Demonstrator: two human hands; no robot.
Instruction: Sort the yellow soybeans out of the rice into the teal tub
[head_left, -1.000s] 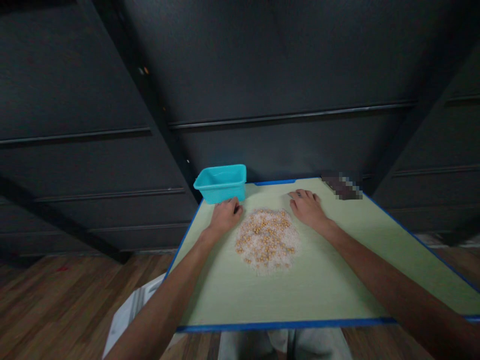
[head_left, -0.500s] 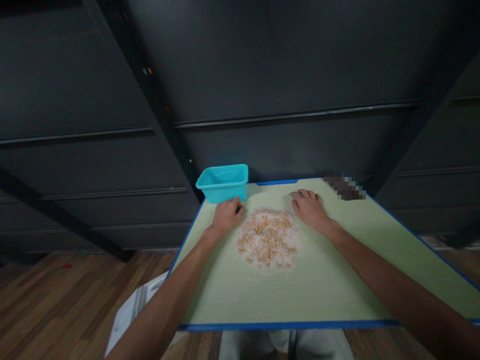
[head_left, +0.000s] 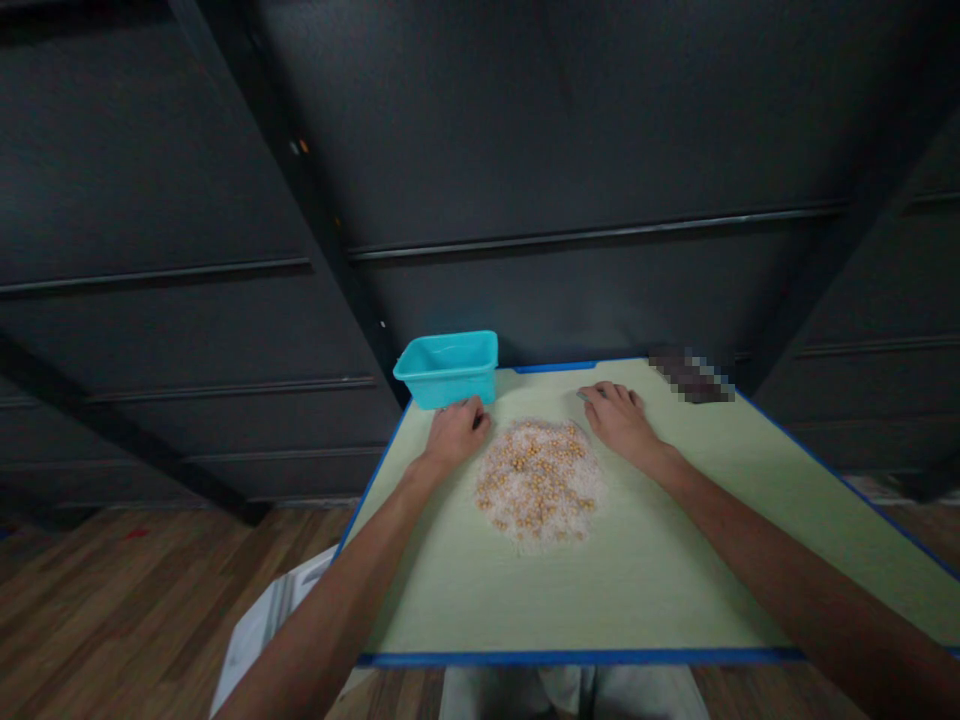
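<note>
My left hand [head_left: 454,428] rests on the table with its fingers curled in, close in front of a turquoise plastic basin [head_left: 454,387]. Whatever those fingers might hold is hidden. On the other side, my right hand [head_left: 619,415] lies on the tabletop, palm down, fingers stretched loosely forward. By its fingertips shows a small thin greyish thing [head_left: 583,395], too small to name. Between the hands spreads a round heap of white grains mixed with yellow beans [head_left: 538,485]. Both hands are apart from the heap's middle, near its far left and far right edges.
The pale green table [head_left: 465,610] has blue edging. A dark pixelated object [head_left: 694,377] lies at its far right corner. Behind stands a dark panelled wall [head_left: 585,300]. A white piece of furniture [head_left: 255,625] is at the lower left, on the wooden floor [head_left: 112,600].
Almost nothing differs. The whole view has shifted very slightly; both hands, the basin and the heap keep their places.
</note>
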